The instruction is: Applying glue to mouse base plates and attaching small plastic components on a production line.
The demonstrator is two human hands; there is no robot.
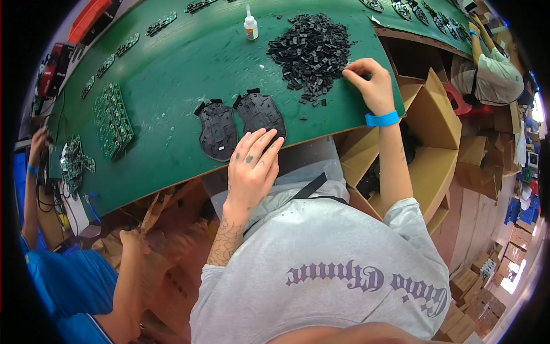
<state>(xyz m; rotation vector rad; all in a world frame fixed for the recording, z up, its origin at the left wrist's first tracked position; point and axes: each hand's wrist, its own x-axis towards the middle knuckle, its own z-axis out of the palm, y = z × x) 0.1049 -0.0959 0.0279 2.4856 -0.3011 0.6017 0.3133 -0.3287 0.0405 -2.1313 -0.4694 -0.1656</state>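
Two black plastic mouse-shaped shells (218, 129) lie side by side near the front edge of the green table. My left hand (254, 162) rests over the lower part of the right-hand shell (259, 112), fingers stretched out and lying flat, hiding some of it. At the right edge of a big pile of small black plastic pieces (312, 51), my right hand (371, 86) has thumb and forefinger pinched together. Whatever sits between those fingertips is too small to make out. A blue band (382, 119) circles my right wrist.
A small white dropper bottle (250, 27) stands left of the pile. Stacked green circuit boards (113, 120) and loose boards (74, 163) lie at the left. An open cardboard box (432, 155) is below the table's right end. Co-workers (74, 286) sit at the left and far right.
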